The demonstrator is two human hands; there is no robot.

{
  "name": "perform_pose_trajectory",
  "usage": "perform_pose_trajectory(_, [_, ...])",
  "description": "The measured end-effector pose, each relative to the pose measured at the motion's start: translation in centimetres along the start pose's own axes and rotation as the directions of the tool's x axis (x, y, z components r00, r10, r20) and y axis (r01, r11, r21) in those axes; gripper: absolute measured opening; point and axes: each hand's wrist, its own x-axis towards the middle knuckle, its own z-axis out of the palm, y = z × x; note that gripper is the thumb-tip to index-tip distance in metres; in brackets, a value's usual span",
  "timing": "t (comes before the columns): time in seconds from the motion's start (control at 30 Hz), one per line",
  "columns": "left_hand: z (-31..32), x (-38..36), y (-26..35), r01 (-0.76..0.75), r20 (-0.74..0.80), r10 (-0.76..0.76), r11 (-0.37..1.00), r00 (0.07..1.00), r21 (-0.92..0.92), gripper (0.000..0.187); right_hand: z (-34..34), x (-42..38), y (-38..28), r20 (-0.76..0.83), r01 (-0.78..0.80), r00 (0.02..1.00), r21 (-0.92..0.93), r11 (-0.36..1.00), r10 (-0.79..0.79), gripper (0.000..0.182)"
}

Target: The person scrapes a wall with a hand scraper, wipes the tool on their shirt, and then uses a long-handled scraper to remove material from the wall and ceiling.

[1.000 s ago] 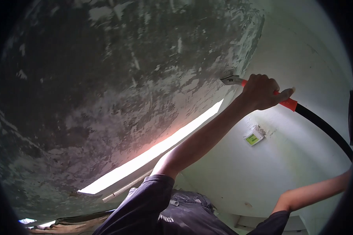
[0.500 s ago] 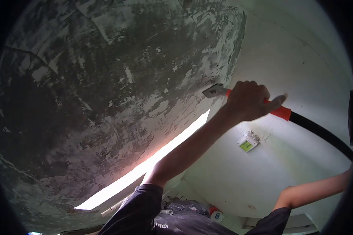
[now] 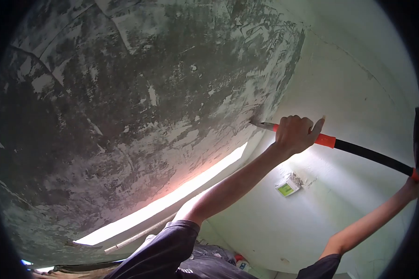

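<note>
My left hand (image 3: 294, 134) is closed around the orange grip of a long-handled scraper (image 3: 368, 152), thumb sticking up. The scraper's metal blade (image 3: 263, 125) is seen nearly edge-on, its tip at the rough grey surface (image 3: 139, 107) close to the corner with the pale green wall. Along the black shaft toward the right edge, my right hand (image 3: 410, 187) is at another orange part of the handle. Its fingers are partly cut off by the dark rim of the view, but it appears closed on the handle.
A bright window opening (image 3: 167, 200) runs below the grey surface. On the pale wall (image 3: 260, 223) is a white box with a green face (image 3: 287, 187), chipped plaster (image 3: 295, 178) beside it. A pale rod (image 3: 137, 236) lies along the window's lower side.
The scraper's head has moved down and turned from showing its flat face to nearly edge-on, its tip now at the grey surface. My right hand has come into view at the handle.
</note>
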Motion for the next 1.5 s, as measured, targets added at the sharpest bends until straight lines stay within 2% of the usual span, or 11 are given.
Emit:
perform_pose_trajectory(0.33, [-1.2, -1.5, 0.2, 0.223, 0.313, -0.225, 0.974, 0.923, 0.042, 0.067, 4.1, -4.4, 1.5, -0.175, -0.078, 0.981, 0.058, 0.995, 0.087, 0.022])
perform_pose_trajectory(0.53, [-1.4, -3.1, 0.4, 0.189, 0.371, -0.180, 0.982, 0.911, 0.012, 0.062, -20.1, 4.2, -4.3, 0.068, -0.042, 0.996, -0.159, 0.986, 0.054, 0.031])
perform_pose_trajectory(0.8, [-1.7, -13.0, 1.7, -0.020, 0.168, 0.045, 0.989, 0.985, -0.149, 0.038, -15.8, -14.2, -13.8, 0.517, 0.658, 0.753, -0.598, 0.458, -0.406, 0.049])
perform_pose_trajectory(0.83, [-2.1, -14.8, 1.6, 0.050, 0.252, -0.012, 0.988, 0.968, -0.143, 0.038, -10.1, -17.9, -13.2, 0.384, 0.263, 0.887, 0.039, 0.964, -0.258, 0.034])
perform_pose_trajectory(0.87, [-3.0, -16.5, 1.5, 0.147, 0.362, -0.086, 0.979, 0.928, -0.144, 0.037, -7.2, -19.7, -12.1, 0.422, -0.307, 0.906, 0.683, 0.662, -0.015, 0.024])
perform_pose_trajectory(1.0, [-5.9, -27.9, -1.7, 0.483, 0.673, -0.391, 0.874, 0.628, 0.057, 0.052, -10.3, -27.6, -12.2, -0.125, -0.327, 0.906, 0.401, 0.856, 0.404, 0.032])
perform_pose_trajectory(1.03, [-7.1, -31.1, -2.9, 0.516, 0.744, -0.477, 0.831, 0.467, 0.208, 0.055, -11.7, -30.6, -11.4, -0.257, -0.385, 0.919, -0.405, 0.830, 0.301, 0.038])
perform_pose_trajectory(1.17, [-12.1, -49.3, -8.3, 0.663, 0.579, -0.792, 0.541, 0.194, 0.518, 0.057, -14.3, -45.2, -7.5, -0.681, -0.882, 0.355, -0.016, 0.471, 0.641, 0.041])
perform_pose_trajectory(1.33, [-19.4, -73.2, -12.9, 0.739, 0.436, -0.889, 0.198, -0.142, 0.644, 0.050, -1.5, -54.6, -6.6, -0.109, -0.956, -0.043, 0.295, -0.009, 0.993, 0.039])
perform_pose_trajectory(1.37, [-20.5, -79.8, -12.7, 0.748, 0.476, -0.834, 0.499, 0.279, 0.437, 0.050, 0.2, -56.0, -6.6, -0.010, -0.956, -0.090, 0.280, -0.084, 0.996, 0.039])
perform_pose_trajectory(1.5, [-24.6, -77.2, -6.9, 0.844, 0.290, -0.923, -0.064, -0.253, 0.532, 0.049, 6.5, -61.7, -7.1, 0.384, -0.945, -0.263, 0.081, -0.316, 0.885, 0.038])
